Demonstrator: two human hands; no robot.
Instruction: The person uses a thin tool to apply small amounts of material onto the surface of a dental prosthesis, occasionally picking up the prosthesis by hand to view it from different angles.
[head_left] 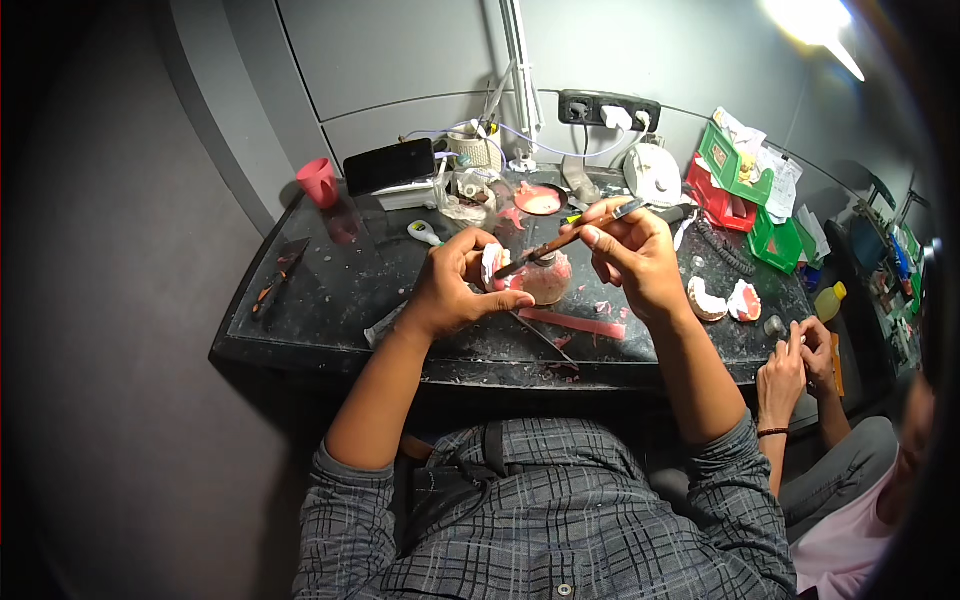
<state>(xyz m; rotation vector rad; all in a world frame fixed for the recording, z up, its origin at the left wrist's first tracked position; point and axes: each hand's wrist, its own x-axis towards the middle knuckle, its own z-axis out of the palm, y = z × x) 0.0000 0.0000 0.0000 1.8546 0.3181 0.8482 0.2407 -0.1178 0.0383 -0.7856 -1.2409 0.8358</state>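
My left hand (455,285) grips a white plaster dental cast (491,265) with pink wax on it, its thumb stretched out below. In my right hand (635,250) is a wax knife (560,241) with a brownish handle, held between thumb and fingers. The knife slants down to the left, its lower end at the pink wax; whether it touches I cannot tell. Just behind stands a rounded glass spirit burner (548,283), partly hidden by the knife. A strip of pink wax (575,322) and a thin metal instrument (545,339) lie on the bench below my hands.
Wax scraps litter the dark bench (330,290). A knife (280,272), pink cup (317,183) and phone (390,166) are at left. Behind lies a dish of pink wax (538,199). At right are two casts (708,300), green and red boxes (775,240) and a co-worker's hands (790,370).
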